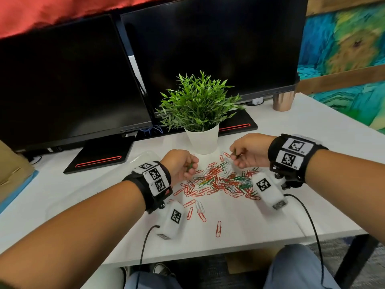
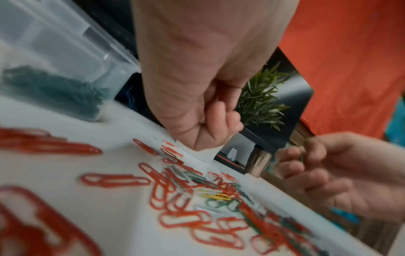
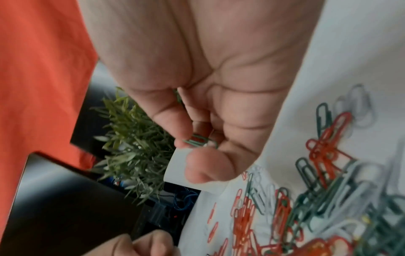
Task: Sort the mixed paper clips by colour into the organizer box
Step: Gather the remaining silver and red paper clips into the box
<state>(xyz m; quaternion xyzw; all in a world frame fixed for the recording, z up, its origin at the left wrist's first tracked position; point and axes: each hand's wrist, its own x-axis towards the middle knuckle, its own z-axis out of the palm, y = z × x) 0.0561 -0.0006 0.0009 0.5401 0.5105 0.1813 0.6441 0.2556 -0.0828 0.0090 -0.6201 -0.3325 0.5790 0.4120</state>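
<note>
A mixed pile of paper clips, mostly red with green, white and a few yellow, lies on the white table between my hands. My left hand hovers at the pile's left edge, its curled fingers holding green clips. Over the pile's far right, my right hand pinches green clips between thumb and fingertips. The clear organizer box sits behind my left wrist, with green clips in one compartment. In the head view the box is mostly hidden by my wrist.
A potted plant stands just behind the pile. Two dark monitors on black bases fill the back. A copper cup is at the far right, cardboard at the left edge. Stray red clips lie near the front.
</note>
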